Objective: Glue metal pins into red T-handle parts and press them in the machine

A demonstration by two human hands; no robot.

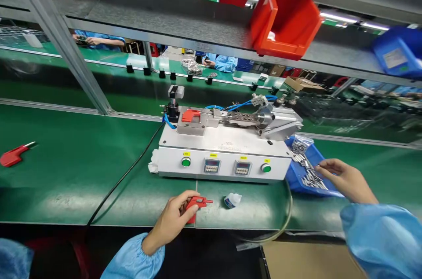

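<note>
I can see the left hand (176, 216) closed in a pinch, while the right hand (346, 180), farther forward, curls loosely and points inward.

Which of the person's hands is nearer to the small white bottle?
Left. The left hand holds a red part just left of the bottle; the right hand is farther to the right, at the blue bin.

Head-height view, forward and down
</note>
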